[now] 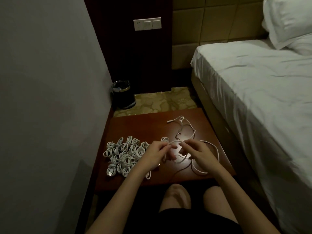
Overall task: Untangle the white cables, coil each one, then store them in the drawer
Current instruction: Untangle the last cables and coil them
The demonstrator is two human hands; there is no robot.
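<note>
Above a wooden table (135,127), the left hand (156,153) and right hand (198,153) pinch 1 loose white cable (213,147) between curled fingers (coiled cables (123,155) piled left); another cable (184,126) lies beyond.

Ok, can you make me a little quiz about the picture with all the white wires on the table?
1. True or false: the pile of coiled cables lies on the side of the table nearer the bed.
2. What do the left hand and right hand hold between them? A) a pillow B) a loose white cable C) the bin
3. Fill in: beyond the table, on the floor by the wall, stands a dark ____.

Key:
1. False; the pile is on the wall side, away from the bed.
2. B
3. bin
</note>
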